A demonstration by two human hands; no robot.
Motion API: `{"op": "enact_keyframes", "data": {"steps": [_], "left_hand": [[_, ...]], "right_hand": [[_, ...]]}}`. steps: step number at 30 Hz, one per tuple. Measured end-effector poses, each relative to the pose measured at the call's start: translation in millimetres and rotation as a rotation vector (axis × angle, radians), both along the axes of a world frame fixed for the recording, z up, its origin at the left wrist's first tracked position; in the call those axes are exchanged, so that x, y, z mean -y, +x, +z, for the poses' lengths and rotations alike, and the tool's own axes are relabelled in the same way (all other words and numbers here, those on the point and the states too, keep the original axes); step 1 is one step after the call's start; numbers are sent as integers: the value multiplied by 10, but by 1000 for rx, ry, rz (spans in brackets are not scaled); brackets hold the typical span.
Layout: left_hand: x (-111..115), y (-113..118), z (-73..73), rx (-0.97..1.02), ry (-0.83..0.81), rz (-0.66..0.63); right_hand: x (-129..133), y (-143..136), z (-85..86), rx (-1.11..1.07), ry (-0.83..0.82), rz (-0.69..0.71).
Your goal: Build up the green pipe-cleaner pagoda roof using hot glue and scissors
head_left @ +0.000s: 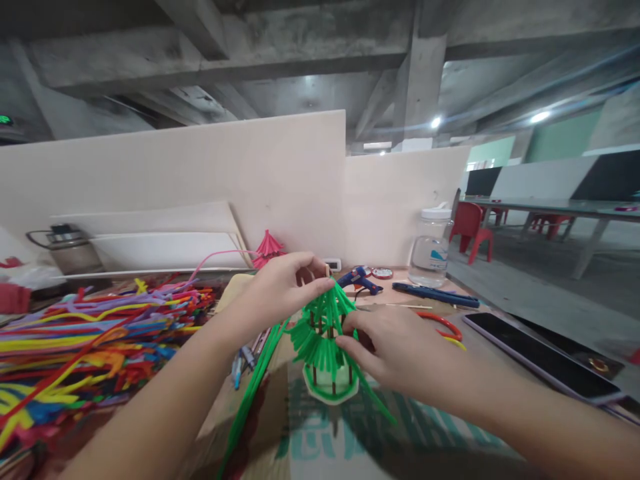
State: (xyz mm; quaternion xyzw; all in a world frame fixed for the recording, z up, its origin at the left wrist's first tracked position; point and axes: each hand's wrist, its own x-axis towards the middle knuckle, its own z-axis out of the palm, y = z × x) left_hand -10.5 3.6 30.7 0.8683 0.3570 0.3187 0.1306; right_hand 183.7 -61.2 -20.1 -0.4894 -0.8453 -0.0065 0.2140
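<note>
A small two-tiered green pagoda (315, 343) made of pipe cleaners stands upright on a pale many-sided base, with thin brown posts between its tiers. My left hand (285, 283) pinches the peak of the upper roof between thumb and fingers. At the pagoda's right side, my right hand (387, 337) is closed, its fingertips against the lower roof and posts. From under it a loose green pipe cleaner (377, 399) slants down to the right; the gripped part is hidden. More long green pipe cleaners (256, 383) lie left of the base.
Multicoloured pipe cleaners (100, 347) are heaped at left. Behind stand a pink pagoda (267, 247) and a white board. A blue glue gun (359, 280), clear bottle (430, 250), blue tool (433, 294), red-handled tool (445, 322) and phone (540, 357) lie around the right.
</note>
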Motion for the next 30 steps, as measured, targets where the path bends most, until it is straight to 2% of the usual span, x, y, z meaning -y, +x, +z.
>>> {"op": "enact_keyframes", "data": {"steps": [10,18,30], "left_hand": [[2,14,-2,-1,7,-4],[-24,-19,5,-16,9,-35],[8,16,-32,-99,22,15]], "right_hand": [[-103,-50,-41,-294,-262,74],[-77,-40,-74,-258,-159,63],[-56,-28,-53,-224,-96,65]]}}
